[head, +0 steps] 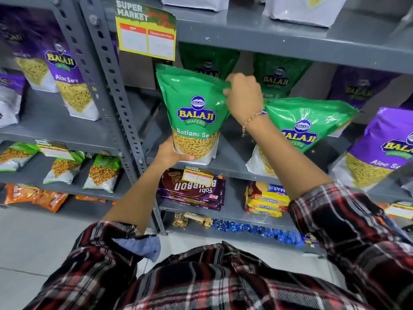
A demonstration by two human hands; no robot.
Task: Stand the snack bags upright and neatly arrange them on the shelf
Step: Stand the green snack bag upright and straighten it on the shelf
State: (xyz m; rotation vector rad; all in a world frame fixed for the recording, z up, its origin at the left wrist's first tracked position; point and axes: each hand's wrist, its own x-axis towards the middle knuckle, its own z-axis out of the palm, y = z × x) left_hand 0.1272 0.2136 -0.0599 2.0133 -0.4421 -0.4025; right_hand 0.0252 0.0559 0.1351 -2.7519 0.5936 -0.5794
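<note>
A green Ratlami Sev bag (194,113) stands upright at the front left of the grey shelf (232,168). My left hand (171,153) grips its bottom left corner, and my right hand (243,97) pinches its top right corner. Just right of it a second green bag (306,128) leans over to the right. Two more green bags (277,74) stand upright at the back of the shelf. A purple Aloo Sev bag (384,151) leans at the far right, with another purple bag (359,88) behind it.
A yellow price tag (146,32) hangs from the shelf above. A perforated steel post (116,86) borders the bay on the left, with purple bags (67,81) beyond it. Biscuit packs (194,191) and yellow packs (266,198) lie on the lower shelves.
</note>
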